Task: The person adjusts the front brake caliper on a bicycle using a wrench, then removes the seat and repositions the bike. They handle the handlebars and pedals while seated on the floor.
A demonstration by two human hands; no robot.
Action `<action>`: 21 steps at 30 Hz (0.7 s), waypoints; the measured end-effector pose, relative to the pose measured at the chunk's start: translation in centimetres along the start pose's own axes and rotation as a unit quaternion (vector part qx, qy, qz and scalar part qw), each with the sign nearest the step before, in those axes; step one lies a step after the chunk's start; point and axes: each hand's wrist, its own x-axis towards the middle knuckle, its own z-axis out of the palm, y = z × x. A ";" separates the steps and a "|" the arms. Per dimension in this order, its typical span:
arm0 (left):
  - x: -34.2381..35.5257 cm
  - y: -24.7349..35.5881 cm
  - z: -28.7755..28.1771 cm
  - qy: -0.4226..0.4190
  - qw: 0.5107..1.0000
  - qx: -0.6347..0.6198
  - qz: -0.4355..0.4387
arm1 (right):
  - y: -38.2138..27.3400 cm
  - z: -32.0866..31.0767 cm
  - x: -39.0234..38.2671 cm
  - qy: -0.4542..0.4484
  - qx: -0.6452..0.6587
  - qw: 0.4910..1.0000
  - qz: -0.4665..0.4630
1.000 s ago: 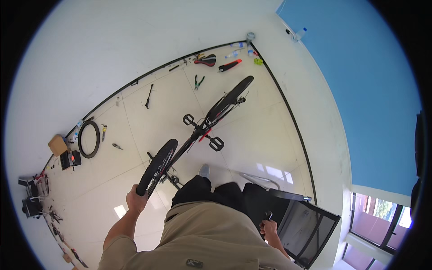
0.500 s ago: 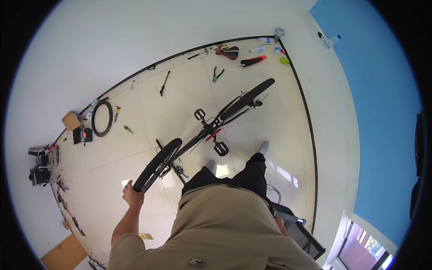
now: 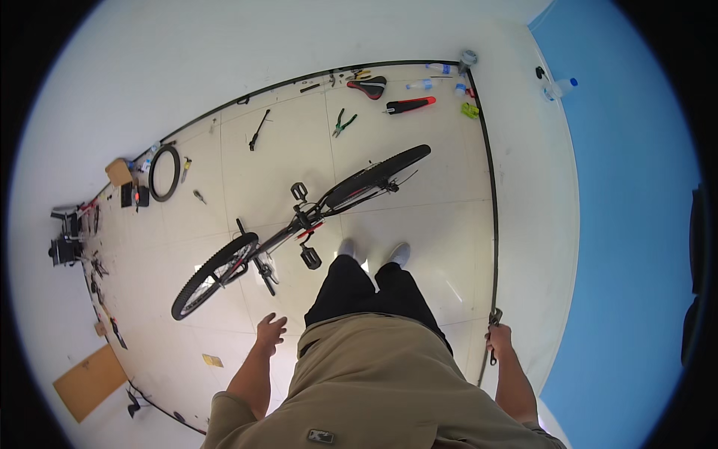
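Observation:
The black-and-red bicycle (image 3: 280, 236) lies across the middle of the view, its saddle absent. Its nearer tyre (image 3: 187, 292) is at the left, its other wheel farther right. My left hand (image 3: 271, 333) is held out below that nearer wheel, fingers apart, touching nothing. At the lower right my right hand (image 3: 499, 338) is closed around a dark metal wrench (image 3: 494, 317), held beside my leg. My feet stand on the tiles just on the near side of the pedals.
Along the walls lie a loose tyre (image 3: 176, 168), a saddle (image 3: 366, 88), pliers (image 3: 342, 124), several water bottles (image 3: 419, 84) and a cardboard box (image 3: 118, 172). A dark chair (image 3: 66, 247) and a brown board (image 3: 88, 382) are at the left; the blue-and-white wall runs up the right.
My left hand has let go of the tyre, which has swung left and away from it. My body has turned and moved from the dark folding object at lower right, now out of view.

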 end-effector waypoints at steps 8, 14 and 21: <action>-0.1 -1.3 4.9 0.006 0.996 -0.085 -0.013 | -15.7 0.7 2.3 0.005 -0.041 0.994 -0.105; 5.5 6.2 9.9 -0.014 0.994 -0.108 -0.025 | -21.1 1.5 -1.0 -0.015 -0.172 0.970 -0.171; 3.4 27.4 19.0 -0.062 0.964 -0.185 0.183 | -22.4 -3.4 -0.8 0.022 -0.124 0.989 -0.072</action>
